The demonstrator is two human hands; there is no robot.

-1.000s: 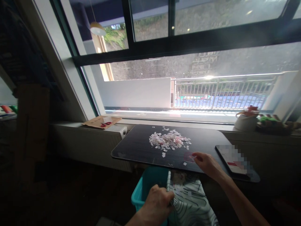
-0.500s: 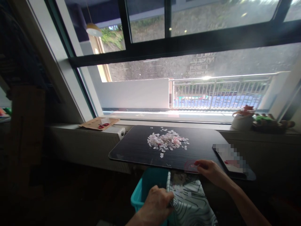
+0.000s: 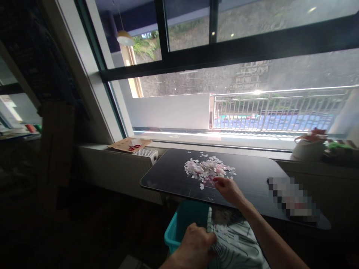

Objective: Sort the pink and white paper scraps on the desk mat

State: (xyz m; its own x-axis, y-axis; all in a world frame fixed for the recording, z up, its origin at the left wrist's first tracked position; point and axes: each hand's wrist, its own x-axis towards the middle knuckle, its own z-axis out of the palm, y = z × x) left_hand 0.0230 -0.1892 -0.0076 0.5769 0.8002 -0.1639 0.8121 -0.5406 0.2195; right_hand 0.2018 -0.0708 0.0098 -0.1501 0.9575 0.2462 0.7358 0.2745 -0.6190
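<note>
A pile of torn white and pinkish paper scraps (image 3: 206,167) lies on the dark tabletop (image 3: 249,168). My right hand (image 3: 227,188) reaches over the table to the near side of the pile, its fingers pinched on a thin, clear pinkish plastic piece (image 3: 209,184), partly hidden by the scraps. Below the table edge, my left hand (image 3: 198,241) is closed on the rim of a white cloth with dark wavy lines (image 3: 238,243). Paper scraps lie on the cloth too. A turquoise bin (image 3: 175,228) stands just left of the cloth, behind my left hand.
A blurred-out flat object (image 3: 293,200) lies on the table's right end. Red-handled scissors (image 3: 134,147) rest on brown cardboard (image 3: 117,145) at the sill, beside a radiator (image 3: 117,168). A white pot (image 3: 308,148) stands on the right of the sill. A tall cardboard box (image 3: 57,149) stands left.
My right hand has moved left and away from me, from the table's near edge to the paper pile, with the plastic piece. My left hand keeps its grip on the cloth. The view has turned slightly left.
</note>
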